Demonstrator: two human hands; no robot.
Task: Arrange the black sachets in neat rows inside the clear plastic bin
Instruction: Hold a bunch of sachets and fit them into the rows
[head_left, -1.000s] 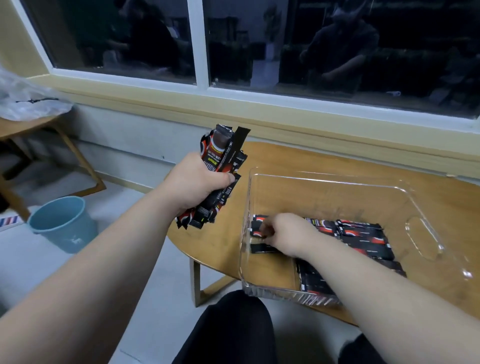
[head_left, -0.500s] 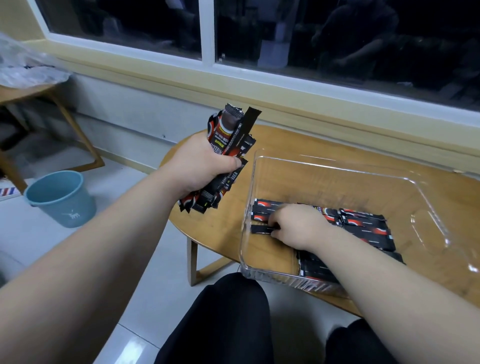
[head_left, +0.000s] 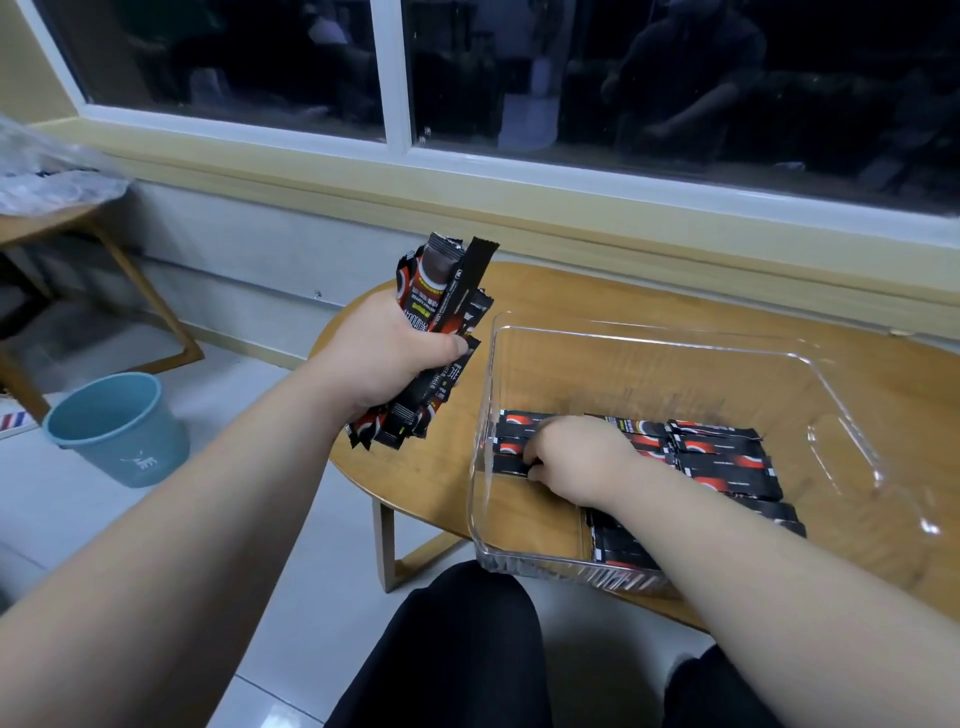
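Two hands at work, head view. Left hand (head_left: 384, 358) is closed around a bundle of sachets (head_left: 441, 322), held upright over the left end of the table (head_left: 597, 296), just outside the left wall of the clear plastic bin (head_left: 649, 340). Right hand (head_left: 576, 460) reaches down to the bin floor near the left wall; its fingers are curled onto the nearest sachet (head_left: 511, 465) of a short row there and appear to pinch its long edge, though the fingertips are partly hidden. Laid sachets (head_left: 727, 457) lie flat in rows across the middle of the floor toward the right wall, with more along the near wall beneath the forearm; the far strip of the floor and the near-left corner are bare. Handling, as judged: each sachet is a light, thin, flexible stick pack with slick film, so it likely slides readily and nudges its neighbours; the crimped ends look stiffest, and a pinch across the narrow width or at an end seal should steer it best. The bundle fans out above the fist, so a slack grip may shed packs
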